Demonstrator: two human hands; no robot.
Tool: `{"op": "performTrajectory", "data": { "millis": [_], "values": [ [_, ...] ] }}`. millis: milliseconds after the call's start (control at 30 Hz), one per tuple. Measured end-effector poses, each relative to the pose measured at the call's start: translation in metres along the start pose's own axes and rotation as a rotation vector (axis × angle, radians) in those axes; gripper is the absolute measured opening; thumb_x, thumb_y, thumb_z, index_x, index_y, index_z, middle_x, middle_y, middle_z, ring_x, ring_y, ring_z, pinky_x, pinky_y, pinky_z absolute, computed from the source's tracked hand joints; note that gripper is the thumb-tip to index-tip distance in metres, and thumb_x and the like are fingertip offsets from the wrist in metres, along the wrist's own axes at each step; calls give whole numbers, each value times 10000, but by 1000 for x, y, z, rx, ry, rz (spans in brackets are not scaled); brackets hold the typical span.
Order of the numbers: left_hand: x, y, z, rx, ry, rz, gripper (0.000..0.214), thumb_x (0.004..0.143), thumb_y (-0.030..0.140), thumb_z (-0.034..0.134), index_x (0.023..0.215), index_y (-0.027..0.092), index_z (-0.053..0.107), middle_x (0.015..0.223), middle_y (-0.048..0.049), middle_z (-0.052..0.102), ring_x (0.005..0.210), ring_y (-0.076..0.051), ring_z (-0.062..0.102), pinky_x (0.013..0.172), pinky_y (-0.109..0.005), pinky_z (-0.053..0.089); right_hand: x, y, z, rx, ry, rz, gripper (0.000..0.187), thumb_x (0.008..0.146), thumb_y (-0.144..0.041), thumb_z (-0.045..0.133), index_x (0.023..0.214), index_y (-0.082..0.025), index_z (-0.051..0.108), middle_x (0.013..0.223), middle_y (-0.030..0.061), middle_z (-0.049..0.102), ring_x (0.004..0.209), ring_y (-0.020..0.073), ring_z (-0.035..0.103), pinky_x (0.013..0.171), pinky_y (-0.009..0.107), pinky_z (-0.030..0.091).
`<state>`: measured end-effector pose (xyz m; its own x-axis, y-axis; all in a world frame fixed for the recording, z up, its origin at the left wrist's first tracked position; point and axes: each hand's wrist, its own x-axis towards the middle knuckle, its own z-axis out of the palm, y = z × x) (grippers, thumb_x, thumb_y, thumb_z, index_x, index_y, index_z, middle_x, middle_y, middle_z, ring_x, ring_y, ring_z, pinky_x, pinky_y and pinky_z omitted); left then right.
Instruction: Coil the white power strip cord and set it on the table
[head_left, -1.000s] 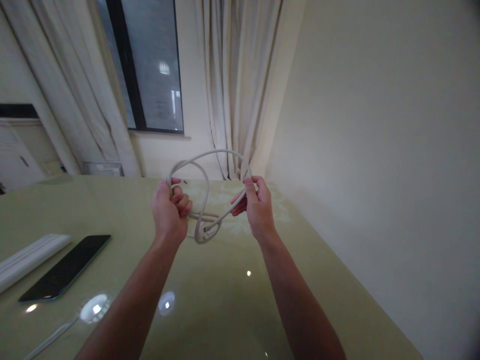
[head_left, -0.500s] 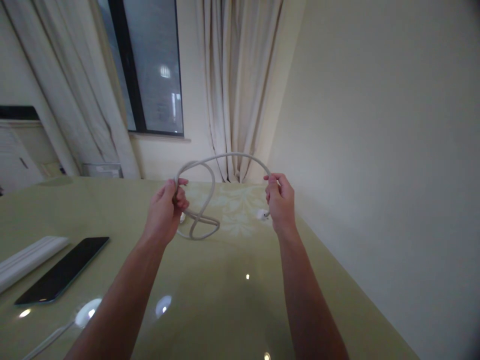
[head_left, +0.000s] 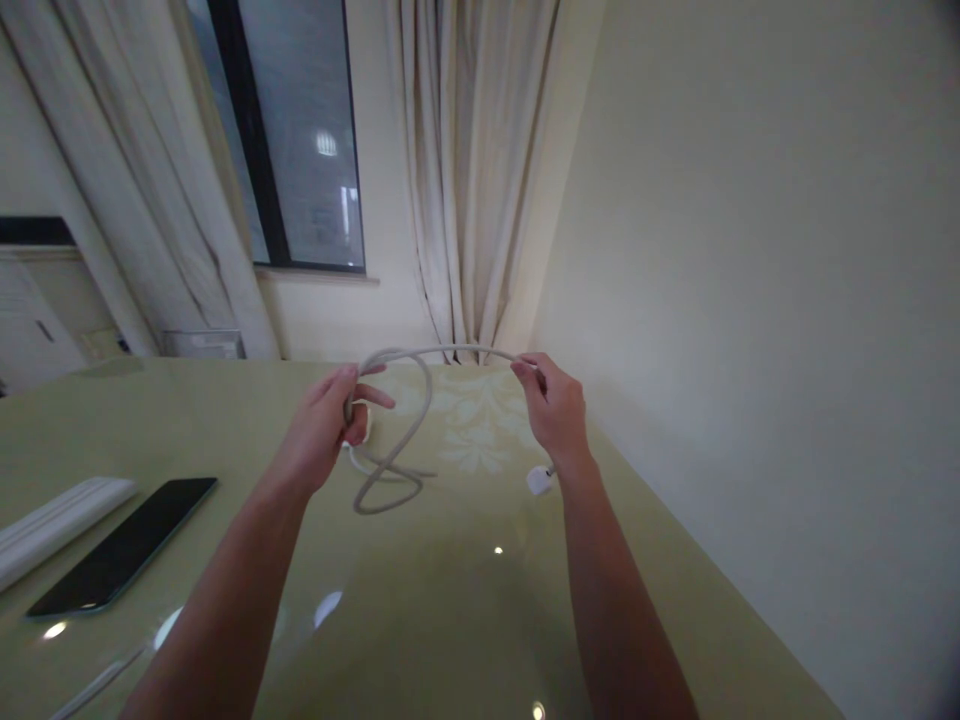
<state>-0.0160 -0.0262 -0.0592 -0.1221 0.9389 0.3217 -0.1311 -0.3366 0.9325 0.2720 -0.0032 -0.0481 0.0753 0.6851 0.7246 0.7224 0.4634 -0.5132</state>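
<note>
A long pale grey cable (head_left: pixel 466 348) runs between my two hands above the table. My left hand (head_left: pixel 330 418) pinches it at the left, with some fingers stretched out; loose loops hang from there toward the tabletop. White plastic, perhaps the cable's other end, shows partly behind my left fingers. My right hand (head_left: pixel 556 400) is closed on the cable at the right, thumb against the fingers. Below the right wrist dangles a small white plug (head_left: pixel 539 480) on a short stretch of cable.
On the left of the glossy green table (head_left: pixel 420 620) lie a dark phone-like slab (head_left: pixel 124 548) and a long white bar-shaped object (head_left: pixel 64 520). Another white cord (head_left: pixel 97 688) is at the lower left. A wall (head_left: pixel 750 300) borders the table's right side; curtains (head_left: pixel 472 180) hang behind.
The stretch of cable between my hands has dropped from a high arch to nearly flat. The loops and the white plug hang lower, and my left fingers have spread somewhat.
</note>
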Motion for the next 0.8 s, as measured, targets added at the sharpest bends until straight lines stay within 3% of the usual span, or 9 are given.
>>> {"op": "performTrajectory", "data": {
  "millis": [100,167,233,300,433,567,667,733,800],
  "values": [
    [-2,6,-2,422,3,129,415,1001,549,512,1001,178,697,567,18,604,364,-101,391,391,-244,277,-2,-14,-10,22,-37,-184,311,1099,-403,490,1196,-245,739,1045,46,770,912,183,698,795,278,457],
    [-3,10,-2,678,42,255,382,1012,498,487,908,191,689,538,18,568,441,-140,499,468,-262,360,-4,-24,-18,-23,-51,-258,263,1087,-360,533,1196,-249,746,1080,48,760,959,188,700,823,277,469],
    [-6,12,3,845,71,404,340,1016,437,475,935,197,701,691,-27,679,636,-185,638,610,-287,449,-8,-36,-22,-97,-76,-307,241,1077,-351,566,1192,-261,758,1018,38,744,911,181,696,789,271,470],
    [-10,11,15,931,17,494,336,1035,415,453,1011,203,712,886,-58,753,802,-212,684,730,-310,471,-14,-48,-19,-171,-145,-365,239,1075,-366,573,1166,-276,775,964,32,725,878,178,689,764,272,467],
    [-15,1,32,907,-87,450,368,1066,438,409,1028,214,698,861,-35,739,746,-197,656,719,-302,440,-19,-59,3,-204,-270,-349,221,1047,-379,627,1174,-263,767,1046,61,755,969,208,704,801,290,488],
    [1,-5,4,813,106,360,337,1023,419,441,914,207,679,720,-8,656,685,-186,612,655,-283,411,-9,-38,2,-73,-321,-211,227,1039,-268,634,1247,-239,722,1168,75,783,1031,218,723,904,318,506],
    [13,-5,-20,822,264,314,334,1002,421,437,885,206,664,662,-1,601,633,-181,579,611,-282,378,-3,-25,-12,-199,-315,-166,207,1066,-278,574,1161,-239,754,1098,71,783,1009,228,723,867,317,496],
    [12,-5,-18,850,273,300,343,1009,429,424,903,209,664,677,-4,629,619,-179,580,612,-281,371,-5,-28,-13,-345,-323,-171,242,1080,-320,543,1168,-263,761,1053,68,766,956,232,716,778,304,473],
    [6,-8,-4,887,172,297,347,1023,439,420,946,220,678,716,-12,684,639,-186,608,631,-283,374,-10,-37,-4,-409,-368,-222,260,1088,-357,525,1186,-290,756,1024,55,749,919,222,708,718,292,443]
  ]
}}
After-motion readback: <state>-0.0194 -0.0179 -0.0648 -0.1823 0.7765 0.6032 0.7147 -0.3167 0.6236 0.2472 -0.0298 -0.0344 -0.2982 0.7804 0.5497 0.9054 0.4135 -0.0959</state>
